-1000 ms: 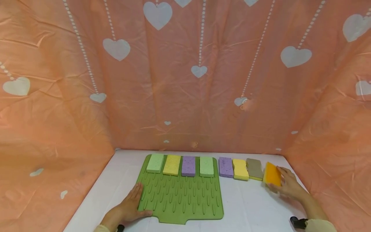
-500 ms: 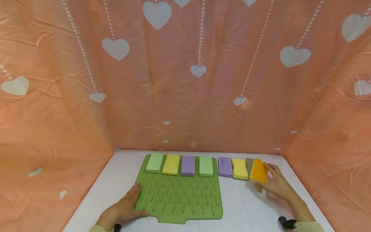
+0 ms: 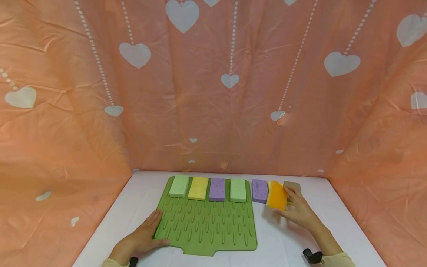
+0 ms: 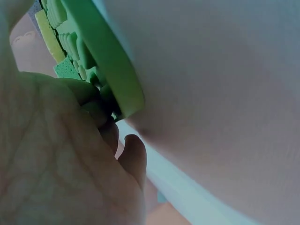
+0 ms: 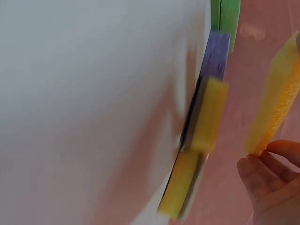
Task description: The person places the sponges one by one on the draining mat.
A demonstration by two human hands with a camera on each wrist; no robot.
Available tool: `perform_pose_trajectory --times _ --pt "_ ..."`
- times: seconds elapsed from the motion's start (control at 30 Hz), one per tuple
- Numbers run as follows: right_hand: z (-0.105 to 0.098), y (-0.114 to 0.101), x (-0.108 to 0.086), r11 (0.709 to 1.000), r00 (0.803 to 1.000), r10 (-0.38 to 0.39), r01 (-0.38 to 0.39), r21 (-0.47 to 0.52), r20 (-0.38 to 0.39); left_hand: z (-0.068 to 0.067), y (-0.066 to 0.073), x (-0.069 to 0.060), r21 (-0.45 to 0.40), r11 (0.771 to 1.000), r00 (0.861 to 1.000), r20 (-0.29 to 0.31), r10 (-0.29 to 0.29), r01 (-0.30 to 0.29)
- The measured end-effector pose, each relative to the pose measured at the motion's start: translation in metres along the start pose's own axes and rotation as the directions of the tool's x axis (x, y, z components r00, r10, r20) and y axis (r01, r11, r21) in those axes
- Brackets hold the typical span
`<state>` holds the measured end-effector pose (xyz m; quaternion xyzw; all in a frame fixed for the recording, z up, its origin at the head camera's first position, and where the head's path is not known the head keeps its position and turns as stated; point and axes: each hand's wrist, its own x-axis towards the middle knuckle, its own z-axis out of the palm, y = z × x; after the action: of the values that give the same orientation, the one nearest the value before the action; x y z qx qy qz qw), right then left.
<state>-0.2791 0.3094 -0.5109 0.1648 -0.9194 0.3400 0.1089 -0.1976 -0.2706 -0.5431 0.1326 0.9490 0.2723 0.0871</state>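
Observation:
An orange-and-yellow sponge is pinched between the thumb and fingers of my right hand, raised over the row right of the mat. In the right wrist view the sponge hangs tilted from the fingertips of the right hand, apart from the sponges below. My left hand rests with straight fingers along the left edge of a green ridged mat. In the left wrist view that hand touches the rim of the mat.
Along the mat's back edge lie a pale green sponge, a yellow one, a purple one and another pale green one. Right of it are a purple sponge, a mostly hidden yellow one and a grey-brown one.
My right hand has carried the orange-and-yellow sponge left, past the grey-brown sponge and in front of the yellow one. The left hand has stayed at the mat's edge.

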Motion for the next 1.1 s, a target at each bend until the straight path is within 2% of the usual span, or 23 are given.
perform_pose_trajectory --times 0.1,0.37,0.57,0.73,0.93,1.1 --pt "0.010 -0.011 0.003 1.000 1.000 -0.021 0.021 -0.021 -0.001 0.004 -0.007 0.003 -0.001 1.000 1.000 -0.013 0.002 -0.002" --pt "0.043 -0.042 0.015 0.992 0.992 -0.120 0.121 -0.042 0.027 0.000 -0.003 0.003 -0.067 0.998 0.999 0.040 0.019 -0.016" --pt "0.065 -0.063 0.022 0.993 0.989 -0.114 0.114 0.005 0.097 -0.003 0.002 0.003 -0.066 0.998 0.998 0.058 0.028 -0.024" --pt "0.079 -0.079 0.028 0.992 0.982 -0.126 0.125 0.022 0.141 -0.008 0.011 0.003 -0.030 1.000 0.996 0.085 0.000 0.002" --pt "0.095 -0.097 0.033 0.988 0.973 -0.145 0.134 0.072 0.177 -0.006 0.007 0.006 0.007 1.000 0.996 0.087 -0.023 0.022" --pt "0.108 -0.113 0.035 0.986 0.967 -0.154 0.139 0.087 0.203 -0.008 0.010 0.005 -0.006 1.000 0.996 0.085 -0.007 0.007"
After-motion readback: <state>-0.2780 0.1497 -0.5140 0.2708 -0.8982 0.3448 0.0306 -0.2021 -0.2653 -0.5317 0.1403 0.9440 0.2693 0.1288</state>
